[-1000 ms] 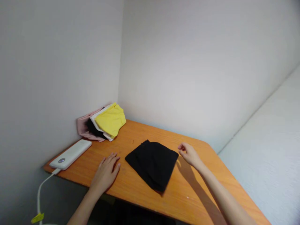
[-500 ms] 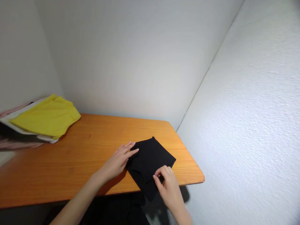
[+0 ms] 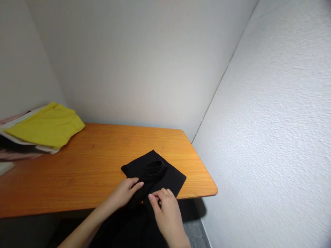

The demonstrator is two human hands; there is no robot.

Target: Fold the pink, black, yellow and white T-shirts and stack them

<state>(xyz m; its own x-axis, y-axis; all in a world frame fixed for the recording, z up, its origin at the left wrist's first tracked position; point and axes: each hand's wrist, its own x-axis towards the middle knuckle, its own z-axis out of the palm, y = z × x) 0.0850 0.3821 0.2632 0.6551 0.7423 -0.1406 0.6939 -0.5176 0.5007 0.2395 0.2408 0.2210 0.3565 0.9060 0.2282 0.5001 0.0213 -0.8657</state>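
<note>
A black garment lies partly spread over the front right of the wooden table, its near part hanging past the front edge. On top of it, a looped, ribbed-looking opening stands up in folds; what kind of garment it is, I cannot tell. My left hand is closed on the folded cloth at its left side, with some fingers hidden. To the right, my right hand pinches the near edge of the garment between thumb and fingers.
Several stacked clothes, a yellow one on top, sit at the table's left end. The wooden table has its right front corner near the rough white wall. Another wall stands behind the table.
The garment has shifted left and towards me, and part of it is turned back so the looped opening shows. Both hands have moved left and nearer; my left hand has closed on the cloth.
</note>
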